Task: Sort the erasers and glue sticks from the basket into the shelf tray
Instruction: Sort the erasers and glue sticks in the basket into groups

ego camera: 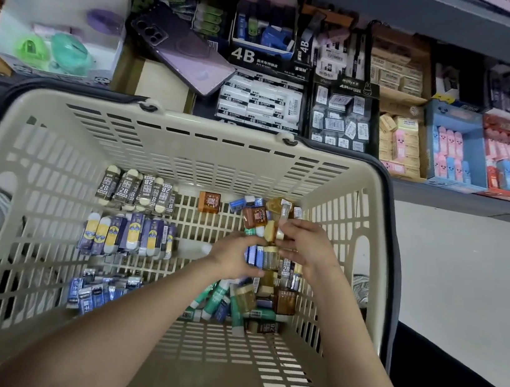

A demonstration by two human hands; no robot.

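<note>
A beige slotted basket (170,135) fills the lower view. Inside it on the left lie rows of 2B erasers (137,191), yellow-and-blue erasers (129,236) and blue wrapped erasers (102,291). A mixed heap of brown erasers and green-and-white glue sticks (219,300) lies on the right. My left hand (233,256) grips several blue and amber erasers (262,256) from the heap. My right hand (304,244) pinches small yellowish erasers (271,230) just above them. One brown eraser (209,202) lies alone near the far wall.
Behind the basket a shelf holds display boxes: white 4B erasers (260,102), black-boxed erasers (341,120), yellow and pink erasers (400,141), a blue box (453,146). A purple phone (182,48) lies on a carton. Green sharpeners (54,52) sit far left.
</note>
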